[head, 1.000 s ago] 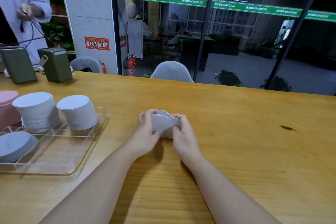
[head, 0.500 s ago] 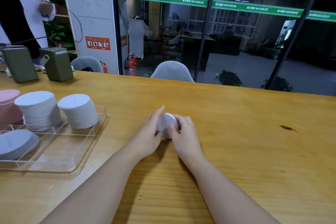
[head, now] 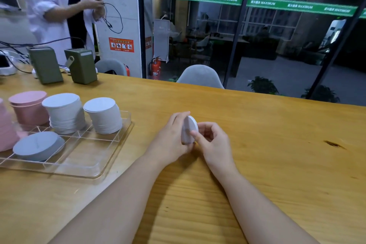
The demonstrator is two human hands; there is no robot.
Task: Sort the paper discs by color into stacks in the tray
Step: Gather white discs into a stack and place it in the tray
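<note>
- Discs (head: 189, 130), a small pale bundle, stand on edge above the table (head: 277, 154) between the two hands, well to the right of the tray (head: 111, 156) and not yet in it.
- Orientation: the flat faces look left and right, so the bundle shows mostly its rim; being round it has no long axis in the plane, and the only real axis is the short one through the stack, lying roughly level across the view.
- Left hand (head: 172, 140) cups the bundle from the left, fingers lying up along its face and holding it upright.
- Right hand (head: 212, 140) has its fingers curled, the thumb and fingertips at the near edge of the bundle, apparently pinching or peeling at it; whether one sheet is already parted I cannot tell, the edge being too small and soft here.
- Doing the step well, as I judge it: square the edges against the left palm first, then slide the thumb across the rim to free one disc, since thin paper clings and two may come away together.
- Check the colour of the freed face before carrying it; the light here is dim and the pale shades sit close.
- In the tray stand a pink stack (head: 27, 108), two tall pale stacks (head: 64, 114) and (head: 103, 115), and a low blue-grey pile (head: 38, 145) nearer the front.
- The tall stacks lean a little, so a disc should be laid flat from above rather than pushed in from the side.
</note>
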